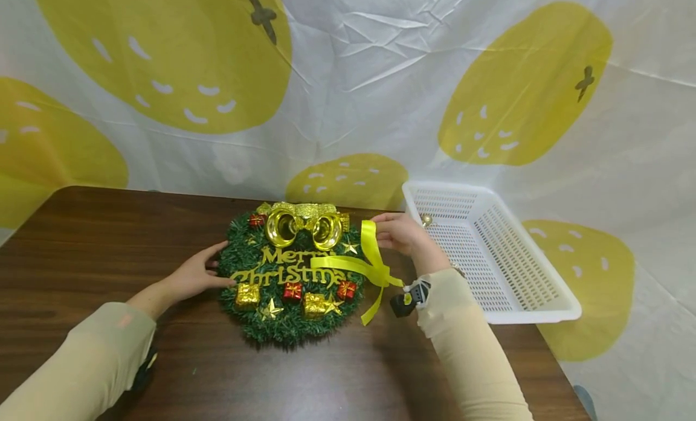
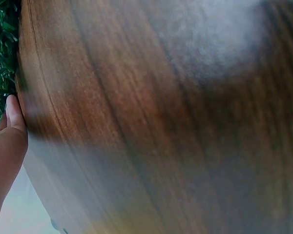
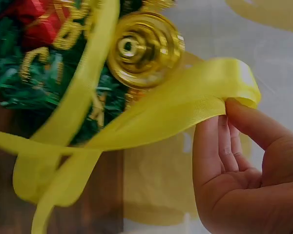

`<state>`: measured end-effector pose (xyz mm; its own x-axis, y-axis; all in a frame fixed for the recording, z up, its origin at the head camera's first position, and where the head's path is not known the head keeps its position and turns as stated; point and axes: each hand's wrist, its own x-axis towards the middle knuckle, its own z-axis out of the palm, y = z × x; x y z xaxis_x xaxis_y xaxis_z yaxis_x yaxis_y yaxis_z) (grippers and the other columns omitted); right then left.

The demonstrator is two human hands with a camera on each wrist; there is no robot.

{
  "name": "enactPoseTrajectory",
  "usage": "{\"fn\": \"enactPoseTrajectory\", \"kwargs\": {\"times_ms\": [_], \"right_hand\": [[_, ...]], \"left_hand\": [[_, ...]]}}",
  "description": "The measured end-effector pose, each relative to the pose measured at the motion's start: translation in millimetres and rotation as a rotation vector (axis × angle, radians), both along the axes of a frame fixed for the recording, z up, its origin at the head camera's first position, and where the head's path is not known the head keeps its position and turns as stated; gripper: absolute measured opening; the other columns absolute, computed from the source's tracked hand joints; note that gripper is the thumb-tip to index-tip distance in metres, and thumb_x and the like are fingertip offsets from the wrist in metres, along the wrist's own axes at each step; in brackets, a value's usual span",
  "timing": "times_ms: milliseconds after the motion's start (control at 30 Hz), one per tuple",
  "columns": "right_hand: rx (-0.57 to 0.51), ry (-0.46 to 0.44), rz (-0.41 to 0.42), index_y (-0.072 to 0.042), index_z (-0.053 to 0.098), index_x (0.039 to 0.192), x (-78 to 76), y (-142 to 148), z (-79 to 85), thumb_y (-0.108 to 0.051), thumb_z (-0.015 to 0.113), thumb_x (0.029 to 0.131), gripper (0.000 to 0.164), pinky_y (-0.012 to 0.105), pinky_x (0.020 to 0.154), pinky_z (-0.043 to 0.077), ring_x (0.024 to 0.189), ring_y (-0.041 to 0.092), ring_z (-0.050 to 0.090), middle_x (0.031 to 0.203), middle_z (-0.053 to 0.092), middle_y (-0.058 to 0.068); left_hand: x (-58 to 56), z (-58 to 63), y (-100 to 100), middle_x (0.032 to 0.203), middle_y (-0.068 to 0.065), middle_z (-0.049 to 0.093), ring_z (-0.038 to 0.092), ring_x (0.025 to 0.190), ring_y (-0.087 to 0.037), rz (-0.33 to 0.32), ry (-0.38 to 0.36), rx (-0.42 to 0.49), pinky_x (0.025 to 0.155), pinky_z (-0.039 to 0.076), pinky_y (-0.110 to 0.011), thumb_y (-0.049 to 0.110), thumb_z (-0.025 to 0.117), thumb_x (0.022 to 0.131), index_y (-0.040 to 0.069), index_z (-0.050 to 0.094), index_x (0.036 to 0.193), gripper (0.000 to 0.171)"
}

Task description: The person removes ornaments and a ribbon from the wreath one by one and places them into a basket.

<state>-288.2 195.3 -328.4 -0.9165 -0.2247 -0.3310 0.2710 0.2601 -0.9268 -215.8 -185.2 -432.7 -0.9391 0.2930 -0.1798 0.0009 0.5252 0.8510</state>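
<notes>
A green tinsel Christmas wreath (image 1: 293,321) lies on the table, with gold bells (image 1: 283,228), small wrapped gift boxes, stars and gold "Merry Christmas" lettering on it. My left hand (image 1: 193,276) touches the wreath's left edge, thumb and fingers spread apart. In the left wrist view only part of that hand (image 2: 7,151) and some tinsel (image 2: 2,53) show. My right hand (image 1: 399,234) pinches one loop of a yellow ribbon bow (image 3: 156,122) between thumb and fingers. The bow hangs at the wreath's right side, its other loop lying across the lettering.
A white plastic basket (image 1: 535,252) stands to the right on the brown wooden table (image 1: 98,246), with a small gold bell (image 1: 426,219) by its left wall. Behind the table hangs a white cloth (image 1: 359,95) with large yellow fruit prints.
</notes>
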Motion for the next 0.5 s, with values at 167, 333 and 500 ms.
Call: {"fn": "enactPoseTrajectory", "kwargs": {"times_ms": [167,333,500], "right_hand": [[0.108,0.003,0.008,0.007,0.055,0.114,2.4,-12,-17.0,-0.003,0.051,0.093,0.024,0.021,0.06,0.055,0.06,0.009,0.061,0.069,0.061,-0.002],[0.171,-0.011,0.04,0.009,0.059,0.114,5.9,-23,-29.3,-0.003,0.052,0.092,0.025,0.022,0.056,0.053,0.054,0.009,0.056,0.064,0.06,-0.001],[0.293,0.039,0.073,0.006,0.064,0.109,7.8,-30,-36.9,-0.004,0.057,0.089,0.024,0.024,0.062,0.055,0.061,0.008,0.055,0.072,0.06,-0.002]], "left_hand": [[-0.1,-0.1,0,0.144,-0.041,0.014,0.033,0.124,-0.057,-0.003,0.002,-0.012,0.097,0.043,-0.057,0.026,0.071,0.083,-0.002,0.004,0.15,0.098],[-0.2,-0.8,-1,0.144,-0.041,0.014,0.035,0.123,-0.057,-0.005,0.008,-0.021,0.095,0.044,-0.057,0.025,0.071,0.084,-0.002,0.004,0.149,0.098],[-1.5,-1.6,-1,0.145,-0.041,0.013,0.034,0.124,-0.057,-0.004,0.007,-0.016,0.096,0.044,-0.056,0.026,0.071,0.084,-0.002,0.004,0.15,0.098]]}}
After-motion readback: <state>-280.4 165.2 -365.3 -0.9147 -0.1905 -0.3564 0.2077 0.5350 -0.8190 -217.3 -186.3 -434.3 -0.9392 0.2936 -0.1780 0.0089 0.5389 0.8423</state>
